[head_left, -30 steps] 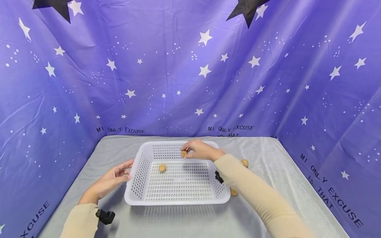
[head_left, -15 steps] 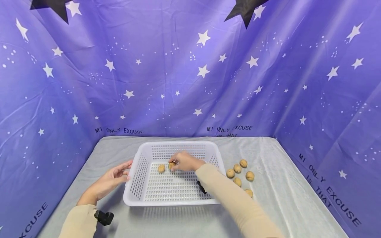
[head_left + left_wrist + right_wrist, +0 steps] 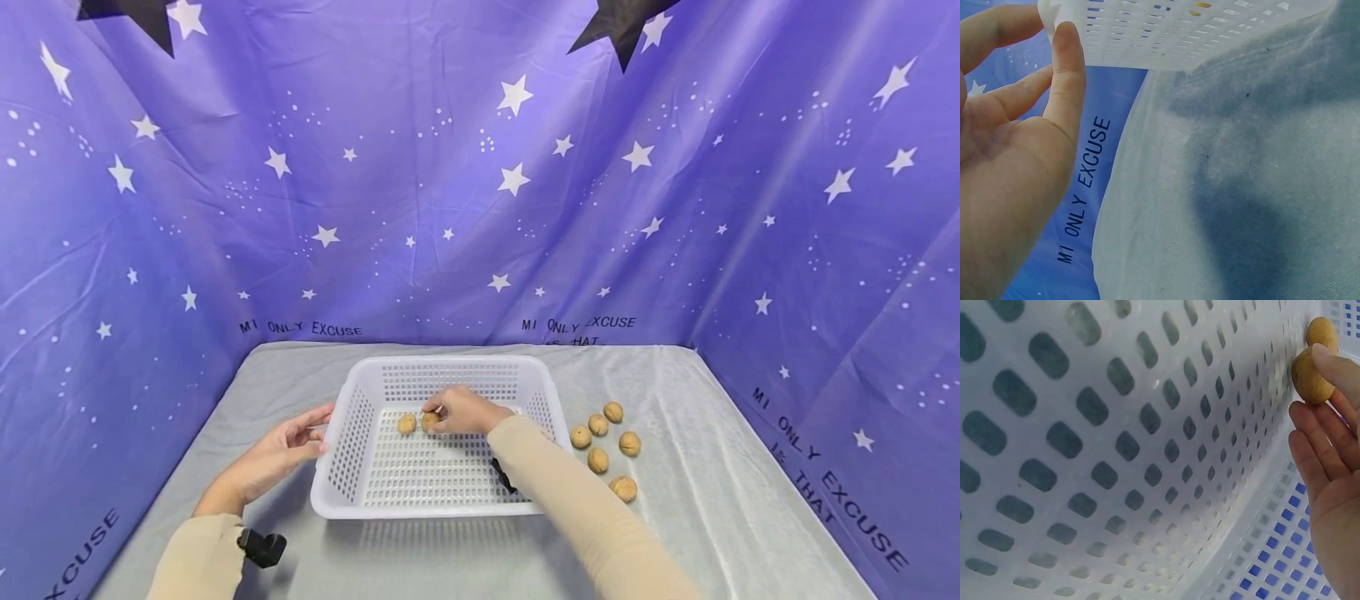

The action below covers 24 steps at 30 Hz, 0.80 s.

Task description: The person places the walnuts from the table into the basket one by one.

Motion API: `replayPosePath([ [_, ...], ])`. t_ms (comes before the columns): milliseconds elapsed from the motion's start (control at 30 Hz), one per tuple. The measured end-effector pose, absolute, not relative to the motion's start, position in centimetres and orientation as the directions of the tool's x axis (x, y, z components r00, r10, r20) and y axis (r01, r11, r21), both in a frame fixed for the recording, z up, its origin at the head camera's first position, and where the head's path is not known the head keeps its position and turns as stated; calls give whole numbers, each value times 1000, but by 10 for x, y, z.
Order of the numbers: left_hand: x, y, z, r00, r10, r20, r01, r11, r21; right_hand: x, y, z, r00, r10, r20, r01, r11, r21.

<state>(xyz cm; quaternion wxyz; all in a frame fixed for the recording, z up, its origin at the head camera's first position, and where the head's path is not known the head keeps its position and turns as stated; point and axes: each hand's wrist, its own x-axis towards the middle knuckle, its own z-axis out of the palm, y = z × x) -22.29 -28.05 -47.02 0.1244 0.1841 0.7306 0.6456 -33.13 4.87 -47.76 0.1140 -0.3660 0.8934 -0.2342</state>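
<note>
- The left hand [image 3: 266,454] touched the left rim of the basket [image 3: 442,513] with loose fingers, grasping nothing; the basket's long axis ran left to right.
- Inside, a loose walnut [image 3: 407,424] lay just left of the held walnut [image 3: 430,422]; whether they touched was hard to tell.
- The right hand [image 3: 467,410], much the nearer, pinched and partly covered the latter.
- The right sleeve [image 3: 585,517] hid the basket's near right corner.
- Beyond, six walnuts [image 3: 597,460] lay on the cloth [image 3: 720,500].
</note>
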Motion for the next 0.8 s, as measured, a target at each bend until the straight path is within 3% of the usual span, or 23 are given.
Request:
replayPosePath([
  [400, -222, -278, -468, -905, 423, 56, 114, 111, 987, -330, 57, -456, -724, -684, -83, -555, 651, -518],
  [800, -219, -277, -466, -909, 415, 41, 105, 133, 986, -337, 101, -412, -725, -689, -8, -595, 632, -496],
])
